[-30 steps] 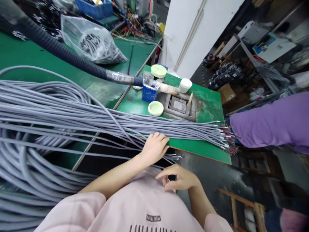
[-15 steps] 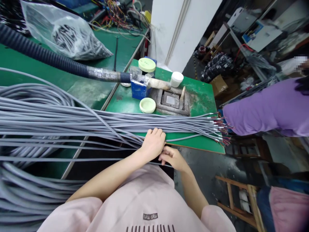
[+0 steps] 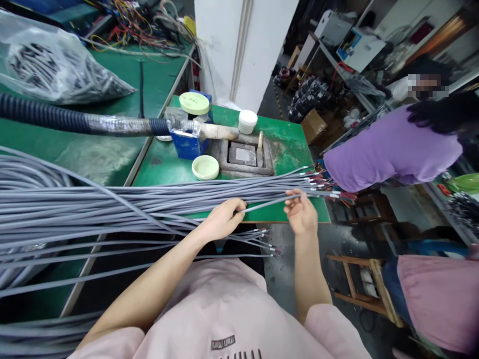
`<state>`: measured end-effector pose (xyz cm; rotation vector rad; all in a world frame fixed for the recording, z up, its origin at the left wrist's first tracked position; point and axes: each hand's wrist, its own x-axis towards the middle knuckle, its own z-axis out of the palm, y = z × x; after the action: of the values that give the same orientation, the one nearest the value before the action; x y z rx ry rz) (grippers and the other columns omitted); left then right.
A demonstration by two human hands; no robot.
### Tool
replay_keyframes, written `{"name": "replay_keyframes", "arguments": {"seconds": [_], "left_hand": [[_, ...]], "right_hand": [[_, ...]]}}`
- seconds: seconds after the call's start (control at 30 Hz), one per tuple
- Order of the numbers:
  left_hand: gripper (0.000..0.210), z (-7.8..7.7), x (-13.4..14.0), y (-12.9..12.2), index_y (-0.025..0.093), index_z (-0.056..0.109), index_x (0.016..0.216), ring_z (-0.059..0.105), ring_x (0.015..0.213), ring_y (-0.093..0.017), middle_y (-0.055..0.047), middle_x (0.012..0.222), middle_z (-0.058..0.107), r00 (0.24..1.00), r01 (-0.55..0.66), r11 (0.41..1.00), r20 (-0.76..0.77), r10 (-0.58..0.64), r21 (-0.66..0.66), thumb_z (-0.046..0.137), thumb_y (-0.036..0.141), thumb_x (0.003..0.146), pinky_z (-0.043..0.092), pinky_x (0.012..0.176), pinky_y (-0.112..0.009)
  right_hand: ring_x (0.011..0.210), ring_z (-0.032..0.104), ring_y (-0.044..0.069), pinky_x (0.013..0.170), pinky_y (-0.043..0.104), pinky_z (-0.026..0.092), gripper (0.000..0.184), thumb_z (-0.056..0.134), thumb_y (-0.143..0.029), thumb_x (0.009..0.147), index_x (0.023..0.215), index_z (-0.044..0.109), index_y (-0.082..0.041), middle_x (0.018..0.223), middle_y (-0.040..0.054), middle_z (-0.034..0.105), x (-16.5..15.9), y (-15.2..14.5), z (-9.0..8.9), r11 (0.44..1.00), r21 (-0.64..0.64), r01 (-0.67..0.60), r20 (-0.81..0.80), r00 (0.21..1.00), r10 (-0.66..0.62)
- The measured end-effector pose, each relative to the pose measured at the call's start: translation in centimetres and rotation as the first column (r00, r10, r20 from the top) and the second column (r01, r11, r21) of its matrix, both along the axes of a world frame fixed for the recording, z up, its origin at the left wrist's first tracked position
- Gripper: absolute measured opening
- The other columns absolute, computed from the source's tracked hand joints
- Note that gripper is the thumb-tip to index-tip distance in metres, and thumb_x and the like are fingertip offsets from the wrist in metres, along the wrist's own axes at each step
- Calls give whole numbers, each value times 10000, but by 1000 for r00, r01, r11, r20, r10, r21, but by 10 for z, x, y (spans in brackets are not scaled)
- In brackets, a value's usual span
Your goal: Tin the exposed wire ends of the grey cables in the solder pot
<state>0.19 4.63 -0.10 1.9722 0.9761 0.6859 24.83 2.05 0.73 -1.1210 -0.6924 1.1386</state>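
The left hand (image 3: 223, 219), palm down, pinches a single slim, grey, plastic-sheathed cable (image 3: 266, 203) between thumb and fingers at the near edge of a thick, flat bundle of grey cables (image 3: 168, 196). The right hand (image 3: 301, 214), palm turned up, grips the same cable between thumb and bent fingers farther along, so the hands stand apart with a straight span of it between them. That cable lies ahead of the person's body, its long axis running left to right and slanting slightly away toward the tip, over the near edge of the green-topped table (image 3: 294, 144). The right hand is the nearer to its white-banded end (image 3: 334, 195) with fine red wires, which sits beyond the fingers, rightward, close to the bundle's ends; lower, between the table edge and the body, several loose grey cables (image 3: 257, 234) also point right
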Motion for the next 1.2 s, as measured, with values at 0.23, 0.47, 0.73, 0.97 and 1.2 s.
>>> {"name": "replay_keyframes", "arguments": {"seconds": [0.23,0.47,0.73,0.97,1.2], "left_hand": [[294,-9,4,-4,179,595,1110,646,867,-176,-78,1055,681,993,-84,996,85,85,-23,503,267,846,511,705,-291],[242,-7,9,-14,172,678,991,631,823,-155,-66,979,688,954,-39,974,283,103,-222,571,321,833,500,715,-275],[307,8,26,-28,145,684,756,605,692,-124,-37,813,689,741,183,758,594,312,-626,748,430,664,492,714,-285],[304,12,28,-38,116,637,692,493,505,-77,12,545,564,677,352,690,681,279,-632,736,403,690,422,565,-245],[276,10,15,-39,142,595,706,446,508,-49,47,565,534,560,18,765,640,526,-644,794,315,621,368,520,-186]], "right_hand": [[406,490,84,435,233,423,390,563,-444,800,1113,497,-221,630,-50,621,30,33,23,980,95,173,310,931,-195],[365,335,76,387,214,254,325,491,-458,880,981,601,-169,422,-71,444,-4,-34,9,956,-119,-268,403,867,293],[398,376,75,447,225,314,371,428,-444,915,1003,641,-152,459,-44,507,-45,-75,7,792,-290,-537,469,642,606],[368,408,90,411,229,327,395,449,-466,897,806,664,-147,413,-35,481,-58,-66,-12,809,-92,-580,334,748,574],[328,354,66,394,209,292,295,486,-374,903,830,671,-157,364,-79,394,-81,-61,-10,905,-106,-412,438,798,415]]}}
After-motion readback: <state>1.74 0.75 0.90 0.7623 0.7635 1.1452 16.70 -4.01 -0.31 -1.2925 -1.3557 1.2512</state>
